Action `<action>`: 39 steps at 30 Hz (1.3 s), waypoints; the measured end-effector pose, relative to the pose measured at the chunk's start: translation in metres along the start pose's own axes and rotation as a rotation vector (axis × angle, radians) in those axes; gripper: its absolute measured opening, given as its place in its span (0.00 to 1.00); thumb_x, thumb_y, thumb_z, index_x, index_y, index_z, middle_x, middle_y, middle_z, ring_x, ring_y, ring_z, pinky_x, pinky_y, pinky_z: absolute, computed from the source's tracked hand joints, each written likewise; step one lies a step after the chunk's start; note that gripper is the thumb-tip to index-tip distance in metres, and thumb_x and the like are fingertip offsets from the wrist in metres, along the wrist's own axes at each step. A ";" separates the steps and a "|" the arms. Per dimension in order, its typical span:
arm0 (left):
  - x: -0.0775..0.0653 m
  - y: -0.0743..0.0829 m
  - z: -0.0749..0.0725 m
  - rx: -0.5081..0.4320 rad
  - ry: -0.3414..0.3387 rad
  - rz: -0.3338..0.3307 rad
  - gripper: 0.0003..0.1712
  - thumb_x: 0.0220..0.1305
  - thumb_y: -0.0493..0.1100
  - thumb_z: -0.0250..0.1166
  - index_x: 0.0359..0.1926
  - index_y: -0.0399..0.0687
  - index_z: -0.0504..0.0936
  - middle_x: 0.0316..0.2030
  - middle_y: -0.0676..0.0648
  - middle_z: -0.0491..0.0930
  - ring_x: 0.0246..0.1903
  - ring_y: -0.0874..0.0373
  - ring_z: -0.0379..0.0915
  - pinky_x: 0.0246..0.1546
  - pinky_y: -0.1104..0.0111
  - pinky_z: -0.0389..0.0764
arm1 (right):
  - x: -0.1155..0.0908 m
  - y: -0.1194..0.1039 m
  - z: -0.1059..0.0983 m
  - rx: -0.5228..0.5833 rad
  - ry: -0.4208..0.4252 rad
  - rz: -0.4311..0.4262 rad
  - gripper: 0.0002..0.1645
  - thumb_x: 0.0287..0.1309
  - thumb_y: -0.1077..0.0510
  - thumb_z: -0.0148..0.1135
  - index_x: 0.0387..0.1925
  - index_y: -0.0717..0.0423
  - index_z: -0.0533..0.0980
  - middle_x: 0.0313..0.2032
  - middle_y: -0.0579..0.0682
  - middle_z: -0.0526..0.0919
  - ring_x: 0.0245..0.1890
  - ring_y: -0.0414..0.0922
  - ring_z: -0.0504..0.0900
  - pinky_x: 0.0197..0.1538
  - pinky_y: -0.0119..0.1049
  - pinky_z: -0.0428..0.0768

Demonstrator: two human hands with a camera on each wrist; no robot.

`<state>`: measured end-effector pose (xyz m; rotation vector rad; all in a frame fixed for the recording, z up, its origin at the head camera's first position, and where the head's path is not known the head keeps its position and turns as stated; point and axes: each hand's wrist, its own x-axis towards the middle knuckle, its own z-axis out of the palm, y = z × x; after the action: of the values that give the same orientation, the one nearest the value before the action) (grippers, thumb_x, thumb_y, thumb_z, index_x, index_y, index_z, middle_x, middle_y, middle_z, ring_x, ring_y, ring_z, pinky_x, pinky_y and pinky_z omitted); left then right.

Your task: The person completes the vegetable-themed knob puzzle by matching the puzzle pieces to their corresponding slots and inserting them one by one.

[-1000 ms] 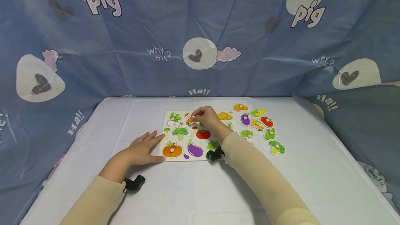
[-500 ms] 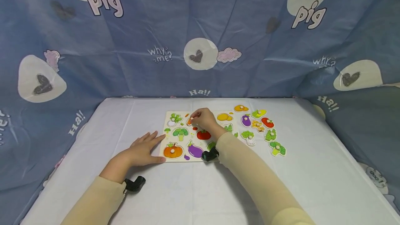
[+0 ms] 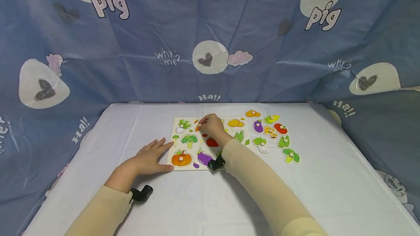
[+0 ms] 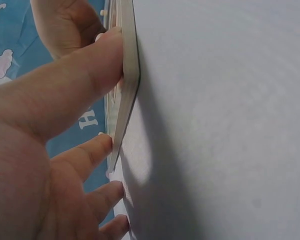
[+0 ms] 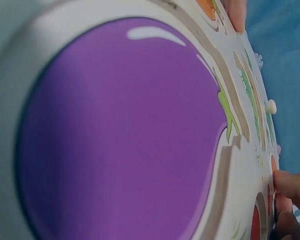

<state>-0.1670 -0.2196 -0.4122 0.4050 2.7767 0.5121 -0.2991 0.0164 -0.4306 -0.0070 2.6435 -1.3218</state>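
Observation:
A pale puzzle board (image 3: 174, 148) printed with vegetables lies on the table. My right hand (image 3: 212, 126) pinches the white knob of an orange carrot piece (image 3: 197, 128) at the board's back, over the carrot spot; the fingers cover part of it. In the right wrist view, fingertips (image 5: 285, 182) are low against the board, with the purple eggplant print (image 5: 125, 125) close up. My left hand (image 3: 151, 158) is spread at the board's left edge, its thumb (image 4: 107, 55) on the board's corner. A pumpkin piece (image 3: 181, 159) and a turnip piece (image 3: 180, 129) sit in their recesses.
Several loose knobbed pieces lie right of the board: potato (image 3: 252, 114), eggplant (image 3: 258, 126), tomato (image 3: 280, 128), bok choy (image 3: 260, 144) and broccoli (image 3: 291, 155) among them. The white-covered table (image 3: 203, 207) meets a blue printed cloth (image 3: 210, 86) behind. Black wrist cameras sit at both cuffs.
My right hand has shifted slightly left and down with the carrot piece, its forearm swinging left and uncovering more of the board's right side. My left hand stays put.

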 end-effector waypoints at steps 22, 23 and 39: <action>-0.002 0.001 -0.001 0.002 0.003 0.012 0.57 0.54 0.70 0.69 0.77 0.48 0.60 0.76 0.31 0.50 0.73 0.27 0.41 0.69 0.33 0.45 | 0.000 0.004 -0.004 0.040 -0.035 -0.005 0.02 0.59 0.58 0.72 0.32 0.52 0.85 0.31 0.48 0.83 0.29 0.45 0.80 0.29 0.33 0.79; -0.002 0.001 -0.001 0.001 0.002 0.010 0.57 0.54 0.70 0.69 0.77 0.48 0.60 0.76 0.31 0.50 0.73 0.27 0.41 0.69 0.33 0.45 | 0.000 0.004 -0.004 0.039 -0.035 -0.003 0.02 0.59 0.58 0.72 0.32 0.52 0.85 0.32 0.48 0.83 0.30 0.45 0.80 0.29 0.33 0.79; 0.002 -0.001 0.001 0.014 0.007 0.004 0.57 0.53 0.71 0.69 0.77 0.49 0.60 0.76 0.32 0.51 0.74 0.28 0.41 0.70 0.34 0.45 | -0.002 0.003 -0.006 0.014 -0.042 -0.009 0.05 0.59 0.59 0.72 0.29 0.54 0.83 0.30 0.49 0.84 0.26 0.45 0.81 0.28 0.33 0.80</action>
<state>-0.1682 -0.2195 -0.4142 0.4125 2.7883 0.4955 -0.2983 0.0226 -0.4291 -0.0435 2.6026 -1.3283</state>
